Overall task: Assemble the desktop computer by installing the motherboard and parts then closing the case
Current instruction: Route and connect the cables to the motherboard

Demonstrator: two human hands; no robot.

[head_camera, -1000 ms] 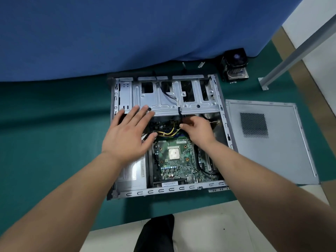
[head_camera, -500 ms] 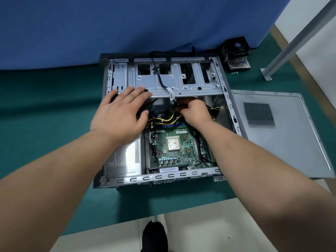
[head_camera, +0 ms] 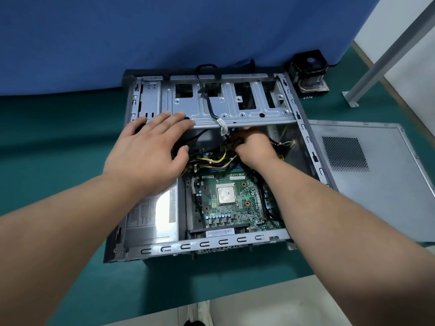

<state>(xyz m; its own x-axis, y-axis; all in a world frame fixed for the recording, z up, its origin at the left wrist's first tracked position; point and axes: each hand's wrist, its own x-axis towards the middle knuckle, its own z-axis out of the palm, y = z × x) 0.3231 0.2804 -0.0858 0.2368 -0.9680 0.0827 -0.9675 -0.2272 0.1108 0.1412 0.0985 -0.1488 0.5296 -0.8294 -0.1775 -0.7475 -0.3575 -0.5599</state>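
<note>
Green motherboard (head_camera: 231, 203) sits bedded in the open case (head_camera: 211, 243); left hand (head_camera: 150, 149) lies flat, fingers straight, steadying the drive cage (head_camera: 235, 109), while right hand (head_camera: 255, 147) pinches cables (head_camera: 219, 158) underneath, probably plugging them in.

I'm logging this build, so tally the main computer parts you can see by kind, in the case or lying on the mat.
Open case: 1
Motherboard: 1
Bare CPU on the board: 1
Power supply: 1
Drive cage: 1
Side panel on the mat: 1
Cooler with fan on the mat: 1
Total: 7
</note>
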